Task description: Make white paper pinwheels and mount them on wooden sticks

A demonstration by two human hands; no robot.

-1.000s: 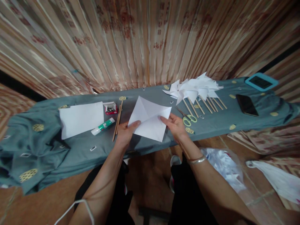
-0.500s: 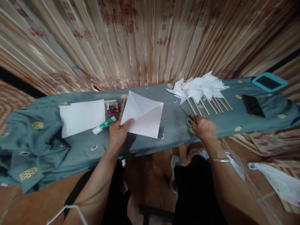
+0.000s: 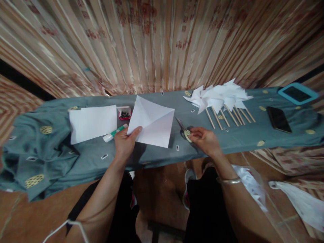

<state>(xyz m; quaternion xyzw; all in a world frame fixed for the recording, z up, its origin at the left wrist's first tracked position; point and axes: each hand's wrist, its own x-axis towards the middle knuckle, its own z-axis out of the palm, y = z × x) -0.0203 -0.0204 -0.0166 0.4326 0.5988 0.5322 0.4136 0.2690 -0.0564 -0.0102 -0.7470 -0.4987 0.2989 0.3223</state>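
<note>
My left hand (image 3: 126, 143) pinches the lower left edge of a square white sheet of paper (image 3: 154, 125), thumb on top. Diagonal creases run across the sheet, which is held a little above the cloth. In my right hand (image 3: 204, 138) are the scissors (image 3: 186, 131), gripped by their yellow-green handles. Their blades point up and left, towards the paper's right edge, and do not touch it. Close by my left hand lies a green and white glue stick (image 3: 115, 132). A small red box (image 3: 124, 113) of dark pins stands just behind it.
White paper pinwheels (image 3: 220, 96) on several wooden sticks lie at the back right. A stack of white paper (image 3: 93, 123) is at left. A black phone (image 3: 279, 119) and a blue-framed tablet (image 3: 298, 93) lie far right on the grey-green cloth (image 3: 157, 160). A curtain (image 3: 157, 47) hangs behind.
The scissors have moved left with my right hand, from beside the pinwheel sticks to near the paper's right edge. My left hand still holds the paper in about the same place.
</note>
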